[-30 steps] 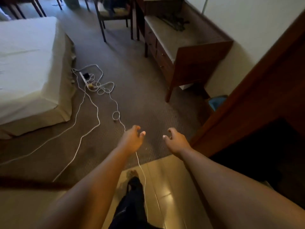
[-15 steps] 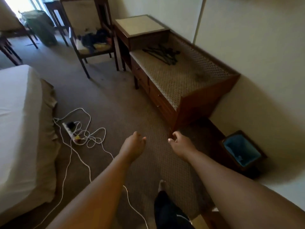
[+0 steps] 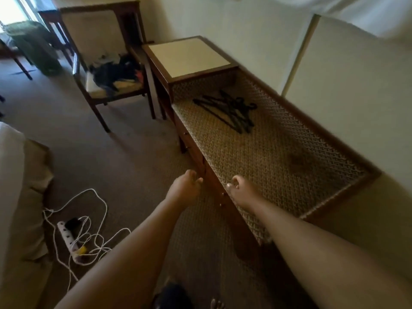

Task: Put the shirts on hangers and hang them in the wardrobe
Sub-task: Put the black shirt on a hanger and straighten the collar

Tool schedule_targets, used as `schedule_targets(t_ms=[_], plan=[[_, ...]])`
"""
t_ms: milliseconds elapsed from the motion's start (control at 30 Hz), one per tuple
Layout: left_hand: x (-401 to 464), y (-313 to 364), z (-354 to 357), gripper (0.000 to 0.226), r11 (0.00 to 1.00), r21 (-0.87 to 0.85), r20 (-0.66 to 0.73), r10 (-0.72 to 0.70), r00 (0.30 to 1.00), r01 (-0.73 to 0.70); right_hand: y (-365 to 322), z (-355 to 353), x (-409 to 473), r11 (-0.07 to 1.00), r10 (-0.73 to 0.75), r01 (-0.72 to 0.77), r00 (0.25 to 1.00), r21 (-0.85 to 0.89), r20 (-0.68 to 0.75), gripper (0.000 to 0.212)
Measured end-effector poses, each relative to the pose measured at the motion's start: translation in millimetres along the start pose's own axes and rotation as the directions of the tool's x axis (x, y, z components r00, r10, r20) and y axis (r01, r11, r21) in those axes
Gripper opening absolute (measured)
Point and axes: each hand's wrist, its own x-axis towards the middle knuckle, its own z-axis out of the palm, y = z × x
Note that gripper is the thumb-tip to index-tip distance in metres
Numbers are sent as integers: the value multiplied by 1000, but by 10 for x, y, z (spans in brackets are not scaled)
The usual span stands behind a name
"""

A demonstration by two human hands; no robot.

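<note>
Both hands, left hand (image 3: 185, 191) and right hand (image 3: 242, 192), reach forward empty, fingers loosely curled. Black plastic hangers (image 3: 229, 112) lie heaped on the low woven-topped wooden table (image 3: 278, 166); the dark clothing pile (image 3: 116, 73) on the wooden chair (image 3: 104, 52) probably holds the shirts.

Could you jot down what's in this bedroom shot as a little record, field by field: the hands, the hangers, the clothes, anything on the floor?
left hand: left hand loosely curled, holding nothing, over the carpet
right hand: right hand loosely curled, holding nothing, at the bench's front edge
hangers: black hangers in a pile on the woven-top bench, beyond both hands
clothes: heap of clothes on the seat of the wooden chair
floor: white power strip with tangled cable, beside the bed
wardrobe: not in view
</note>
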Motion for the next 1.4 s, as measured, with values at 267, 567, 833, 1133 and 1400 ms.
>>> schedule_targets(t_ms=[267,567,833,1133,1400], plan=[[2353,487,-541,41,983,126,95,123,988,-135,-718,-376,2045,993,103,-95,987,67,-123,47],[4517,1270,-601,37,899,252,332,269,904,-360,-811,-965,3777,912,349,-270,906,308,-238,40],[6431,1695,-20,45,806,386,441,266,857,-449,-293,-1219,5273,812,541,-413,798,413,-266,35],[7796,1818,575,43,474,577,484,458,746,-665,127,-983,6059,812,570,-568,726,133,-385,39],[8325,1779,756,40,286,614,580,469,666,-736,148,-921,6190,800,547,-597,691,52,-473,27]])
